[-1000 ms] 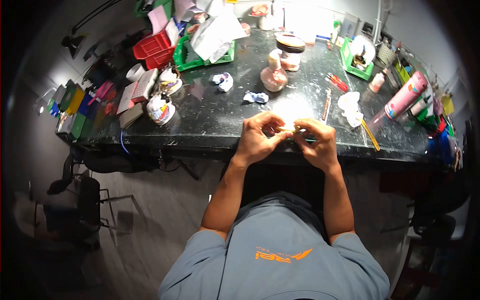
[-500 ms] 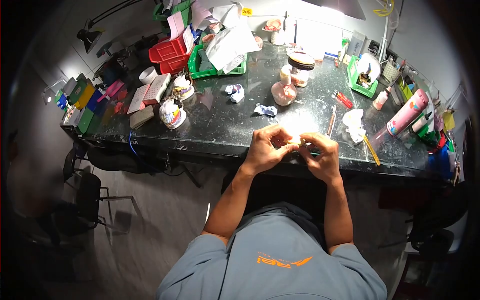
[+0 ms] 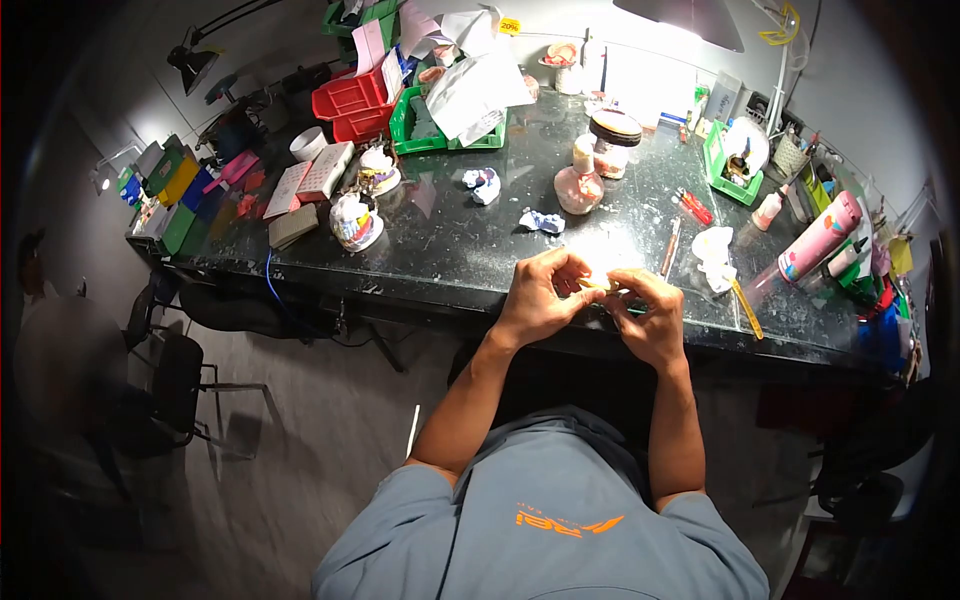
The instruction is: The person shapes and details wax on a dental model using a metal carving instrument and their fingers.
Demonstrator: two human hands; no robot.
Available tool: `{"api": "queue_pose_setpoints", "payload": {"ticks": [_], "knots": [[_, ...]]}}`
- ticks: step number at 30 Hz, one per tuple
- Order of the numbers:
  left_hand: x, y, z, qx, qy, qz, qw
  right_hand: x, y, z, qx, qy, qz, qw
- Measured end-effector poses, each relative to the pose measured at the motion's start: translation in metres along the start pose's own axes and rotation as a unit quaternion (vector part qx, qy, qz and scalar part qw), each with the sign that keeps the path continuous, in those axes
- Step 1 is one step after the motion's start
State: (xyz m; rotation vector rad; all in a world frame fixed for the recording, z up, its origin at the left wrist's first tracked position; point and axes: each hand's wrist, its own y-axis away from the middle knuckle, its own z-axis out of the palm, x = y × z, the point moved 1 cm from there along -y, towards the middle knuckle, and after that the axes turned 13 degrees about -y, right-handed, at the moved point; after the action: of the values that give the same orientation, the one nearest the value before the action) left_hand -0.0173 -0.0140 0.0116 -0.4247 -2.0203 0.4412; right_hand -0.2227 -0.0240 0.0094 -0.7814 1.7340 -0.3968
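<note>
Close to the bench's front edge, my left hand [image 3: 543, 298] pinches a small pale yellow piece [image 3: 597, 283] between thumb and fingers. My right hand [image 3: 650, 312] grips the same piece from the other side, its fingers curled. Glare and my fingertips hide much of the piece, so its exact kind is unclear. Just beyond my hands lies a crumpled white-and-blue lump [image 3: 542, 221]. To the right of my right hand are a thin brush-like tool [image 3: 671, 248] and a white lump [image 3: 713, 258] beside a yellow stick [image 3: 747, 310].
A round bottle of pink material [image 3: 579, 188] and a dark-lidded jar [image 3: 613, 140] stand behind. Dental models [image 3: 355, 222] sit left, near red [image 3: 352, 105] and green bins [image 3: 417, 137]. A pink spray can [image 3: 820, 236] leans right. Chairs [image 3: 178, 385] stand on the floor at left.
The view has shifted slightly, so the bench items appear a little farther right. My hands keep hold of the small piece, with only slight finger movement.
</note>
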Motion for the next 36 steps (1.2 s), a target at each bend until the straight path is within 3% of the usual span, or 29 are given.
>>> {"api": "queue_pose_setpoints", "payload": {"ticks": [36], "knots": [[-0.0026,-0.0008,0.0044,0.0,0.004,-0.017,1.0,-0.0035,-0.0012,-0.0031,0.0,0.017,0.005,1.0]]}}
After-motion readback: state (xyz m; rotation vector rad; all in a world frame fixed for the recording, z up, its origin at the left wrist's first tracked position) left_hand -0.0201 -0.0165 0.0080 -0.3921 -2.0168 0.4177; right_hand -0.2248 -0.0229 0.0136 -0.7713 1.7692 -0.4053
